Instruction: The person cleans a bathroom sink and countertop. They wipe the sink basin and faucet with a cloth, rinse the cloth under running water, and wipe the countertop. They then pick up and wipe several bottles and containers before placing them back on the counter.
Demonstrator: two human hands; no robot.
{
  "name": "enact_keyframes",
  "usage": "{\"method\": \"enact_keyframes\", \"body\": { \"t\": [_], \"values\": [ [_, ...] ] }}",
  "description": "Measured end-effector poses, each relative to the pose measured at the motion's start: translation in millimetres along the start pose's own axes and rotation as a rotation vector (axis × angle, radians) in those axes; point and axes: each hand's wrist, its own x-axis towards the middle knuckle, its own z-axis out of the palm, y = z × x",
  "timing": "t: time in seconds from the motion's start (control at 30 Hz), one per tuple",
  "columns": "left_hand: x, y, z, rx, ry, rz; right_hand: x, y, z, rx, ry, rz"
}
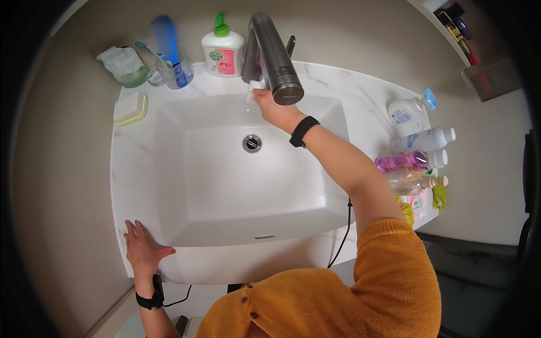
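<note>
My right hand (pixel 274 107) reaches across the white sink basin (pixel 236 181) to its back rim, beside and partly behind the faucet (pixel 270 55). Its fingers are closed on a small white cloth or tissue (pixel 256 85), blurred and partly hidden. My left hand (pixel 143 250) rests on the marble-patterned countertop (pixel 134 177) at the basin's front left corner, fingers apart and holding nothing. Both wrists wear black bands. At the basin's bottom sits a round metal drain (pixel 252 143).
A hand-soap pump bottle (pixel 223 50) stands left of the faucet. Further left are a glass mug (pixel 179 76) holding a blue comb (pixel 165 40), a white-and-green pouch (pixel 124 65) and a sponge (pixel 130 108). Several bottles, including a purple one (pixel 401 162), line the right side. A black cable (pixel 345 236) hangs over the front edge.
</note>
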Motion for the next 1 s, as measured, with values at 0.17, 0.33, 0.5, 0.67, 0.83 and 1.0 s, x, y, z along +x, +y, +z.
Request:
{"method": "enact_keyframes", "body": {
  "t": [0.17,0.33,0.5,0.67,0.83,1.0],
  "values": [
    [0,0,-1,-0.019,0.013,0.007,-14,37,-47,-0.14,-0.134,0.234],
    [-1,22,-39,-0.128,-0.204,0.079,6,13,-33,0.155,0.091,-0.055],
    [16,76,-138,-0.557,-0.066,0.369,31,1,-20,0.433,-0.015,0.164],
    [97,175,-182,-1.057,-0.275,0.56,52,-21,-17,0.593,-0.051,0.267],
    [193,251,-161,-1.153,-0.268,0.419,67,-35,-18,0.266,-0.13,0.263],
    [254,279,-122,-1.236,-0.211,0.624,66,-32,-17,0.869,-0.231,0.488]
  ]
}}
